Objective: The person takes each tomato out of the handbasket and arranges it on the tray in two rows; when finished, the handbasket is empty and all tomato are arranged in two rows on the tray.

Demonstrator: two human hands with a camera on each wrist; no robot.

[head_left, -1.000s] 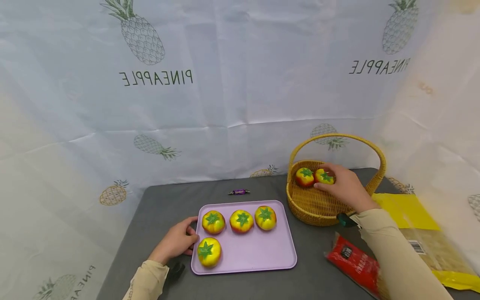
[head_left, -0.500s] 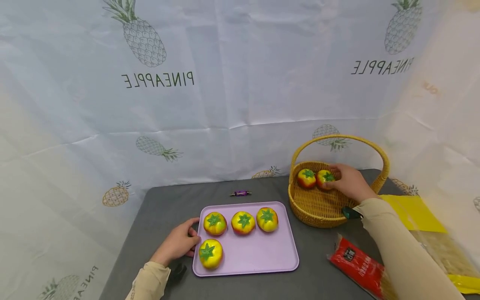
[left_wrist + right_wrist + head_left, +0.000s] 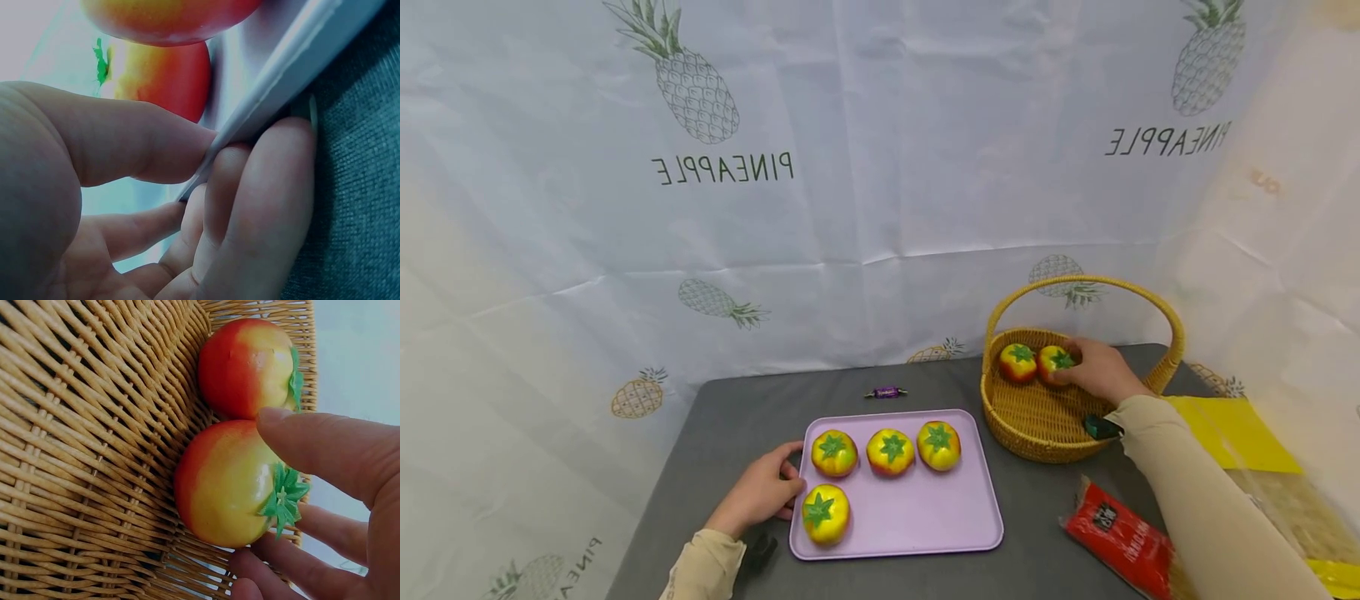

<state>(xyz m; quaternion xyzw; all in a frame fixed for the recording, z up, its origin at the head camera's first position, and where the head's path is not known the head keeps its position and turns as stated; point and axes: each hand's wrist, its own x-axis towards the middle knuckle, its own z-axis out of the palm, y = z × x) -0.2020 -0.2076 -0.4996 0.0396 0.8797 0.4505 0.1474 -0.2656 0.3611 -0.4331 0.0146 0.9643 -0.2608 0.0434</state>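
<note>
In the basket (image 3: 1037, 446), two red-and-yellow toy tomatoes with green star-shaped tops sit side by side. My right hand (image 3: 1101, 368) is at the right-hand tomato (image 3: 225, 487), thumb on one side and fingers on the other; the left-hand tomato (image 3: 247, 369) lies against it. My left hand (image 3: 763, 485) pinches the left rim of the lilac tray (image 3: 925, 521), thumb over the edge and fingertips underneath, as the left wrist view shows. On that tray, three tomatoes form a back row, including a middle one (image 3: 891, 452), and another tomato (image 3: 826, 514) stands at front left.
A purple-wrapped candy (image 3: 886, 392) lies behind the tray on the grey tabletop (image 3: 737, 433). Right of the tray is a red packet (image 3: 1120, 537), partly under my right forearm. A yellow-and-clear bag (image 3: 1240, 433) lies further right. The basket's tall handle (image 3: 1086, 283) arches over it.
My right hand has lowered the right-hand tomato into the basket beside the other one, and its fingers have shifted slightly rightward. My left hand keeps its hold on the tray.
</note>
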